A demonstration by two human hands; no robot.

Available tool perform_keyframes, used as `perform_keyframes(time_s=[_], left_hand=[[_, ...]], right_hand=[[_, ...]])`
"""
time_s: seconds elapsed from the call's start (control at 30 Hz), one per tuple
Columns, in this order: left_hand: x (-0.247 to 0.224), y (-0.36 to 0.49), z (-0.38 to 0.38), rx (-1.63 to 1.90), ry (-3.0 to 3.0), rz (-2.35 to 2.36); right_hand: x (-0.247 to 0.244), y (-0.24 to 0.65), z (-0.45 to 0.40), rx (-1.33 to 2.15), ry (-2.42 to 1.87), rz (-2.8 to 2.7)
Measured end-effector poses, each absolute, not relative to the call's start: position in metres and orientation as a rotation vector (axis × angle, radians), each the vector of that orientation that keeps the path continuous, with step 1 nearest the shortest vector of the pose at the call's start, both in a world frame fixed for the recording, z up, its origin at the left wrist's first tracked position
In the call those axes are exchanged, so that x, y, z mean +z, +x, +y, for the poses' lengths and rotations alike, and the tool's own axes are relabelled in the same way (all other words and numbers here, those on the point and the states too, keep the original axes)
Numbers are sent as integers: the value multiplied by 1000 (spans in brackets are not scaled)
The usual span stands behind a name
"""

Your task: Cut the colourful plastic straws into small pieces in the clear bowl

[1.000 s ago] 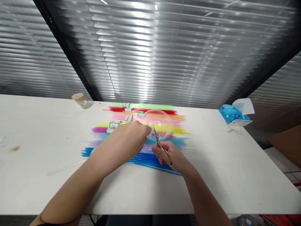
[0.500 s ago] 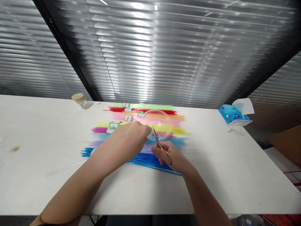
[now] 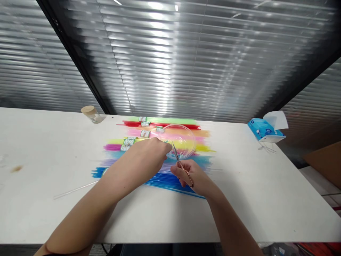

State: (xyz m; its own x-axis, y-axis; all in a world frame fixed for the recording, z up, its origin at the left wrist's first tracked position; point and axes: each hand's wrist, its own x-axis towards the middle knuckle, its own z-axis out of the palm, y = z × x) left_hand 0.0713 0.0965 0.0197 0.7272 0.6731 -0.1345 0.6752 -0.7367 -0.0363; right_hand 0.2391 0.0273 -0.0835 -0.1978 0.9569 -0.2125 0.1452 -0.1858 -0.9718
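Note:
My right hand (image 3: 195, 177) is closed around rose-gold-handled scissors (image 3: 177, 156), thumb and fingers in the handles, blades pointing up and slightly apart. To their left my left hand (image 3: 151, 153) is closed in a pinch, palm down, near the blade tips. A thin teal straw (image 3: 166, 142) shows only as a small bit at its fingertips. Beneath both hands sits a clear round plastic bowl (image 3: 194, 137) with small coloured bits inside. It stands on bundles of thin straws, among them blue straws (image 3: 167, 183), red straws (image 3: 186, 126) and yellow straws (image 3: 207, 149).
On the white table (image 3: 266, 199), a glass jar with a wooden lid (image 3: 90, 113) stands at the back left. A blue tissue pack (image 3: 266, 131) lies at the right edge. One clear straw (image 3: 76, 189) lies front left. Window blinds (image 3: 165, 64) rise behind the table.
The scissors and my right hand have shifted very slightly left. My left hand stays in place, still pinching.

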Motion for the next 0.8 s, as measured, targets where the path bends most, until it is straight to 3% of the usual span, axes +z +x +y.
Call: perform_keyframes(time_s=[0.8], left_hand=[[22, 76, 98, -287, 2883, 1191]], right_hand=[[-86, 238, 28, 1453, -1392, -1329]])
